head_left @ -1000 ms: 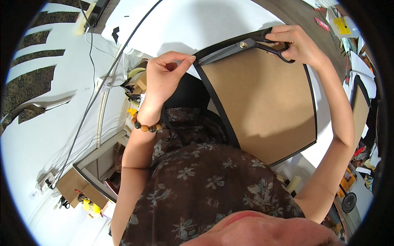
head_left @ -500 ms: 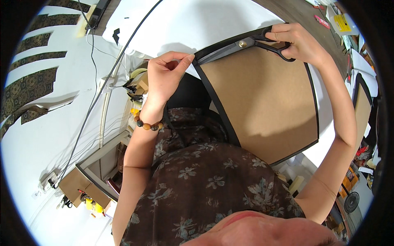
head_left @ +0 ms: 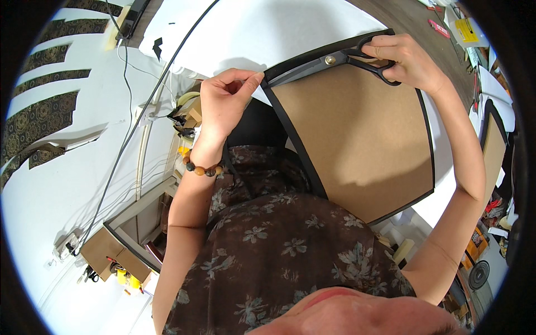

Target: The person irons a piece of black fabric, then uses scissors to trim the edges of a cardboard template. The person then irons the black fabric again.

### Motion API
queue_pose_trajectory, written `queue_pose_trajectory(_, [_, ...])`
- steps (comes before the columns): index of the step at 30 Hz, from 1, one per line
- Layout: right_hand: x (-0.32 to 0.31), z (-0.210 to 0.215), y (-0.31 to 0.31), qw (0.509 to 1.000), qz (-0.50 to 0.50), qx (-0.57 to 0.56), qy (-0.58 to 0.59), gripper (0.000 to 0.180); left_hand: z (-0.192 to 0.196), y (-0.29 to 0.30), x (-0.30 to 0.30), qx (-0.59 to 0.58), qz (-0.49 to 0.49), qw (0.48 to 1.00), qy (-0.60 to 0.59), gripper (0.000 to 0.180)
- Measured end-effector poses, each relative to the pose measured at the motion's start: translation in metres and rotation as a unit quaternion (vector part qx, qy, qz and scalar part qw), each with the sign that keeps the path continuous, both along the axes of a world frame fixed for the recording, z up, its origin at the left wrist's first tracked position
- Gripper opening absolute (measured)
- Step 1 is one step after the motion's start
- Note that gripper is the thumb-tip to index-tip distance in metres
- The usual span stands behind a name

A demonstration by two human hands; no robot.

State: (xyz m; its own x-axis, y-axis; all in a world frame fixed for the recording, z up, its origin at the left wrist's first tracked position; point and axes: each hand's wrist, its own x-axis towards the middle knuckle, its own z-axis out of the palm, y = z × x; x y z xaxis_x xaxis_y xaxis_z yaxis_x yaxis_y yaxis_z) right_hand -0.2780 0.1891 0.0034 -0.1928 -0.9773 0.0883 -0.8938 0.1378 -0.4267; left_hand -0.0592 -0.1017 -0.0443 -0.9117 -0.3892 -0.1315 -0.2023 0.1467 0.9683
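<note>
A brown board [head_left: 357, 139] with black edging lies in front of me, partly over the white table. Large black-handled scissors [head_left: 330, 60] lie along its far edge, blades pointing left. My right hand [head_left: 410, 58] grips their handles, fingers through the loops. Beneath and beyond the blades runs a black fabric edge strip [head_left: 304, 57]. At the board's far left corner, my left hand [head_left: 231, 97] pinches the end of this strip between thumb and forefinger, close to the scissor tips. How far the blades are apart is hard to make out.
The white table [head_left: 268, 28] spreads beyond the board, with small black scraps [head_left: 158, 49] on it. A dark cable [head_left: 162, 78] crosses at left. Dark patterned fabric pieces [head_left: 39, 114] are on the far left. Another black-edged board [head_left: 493, 148] stands at right.
Almost nothing differs. My right hand and the scissors have shifted very slightly; my left hand keeps its pinch at the corner.
</note>
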Motion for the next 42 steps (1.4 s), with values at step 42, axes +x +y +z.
queue_pose_trajectory(42, [0.149,0.031,0.073,0.891,-0.407,-0.193,-0.056,0.035,-0.036,-0.236,-0.047,-0.367,0.13,0.919,0.069,0.021])
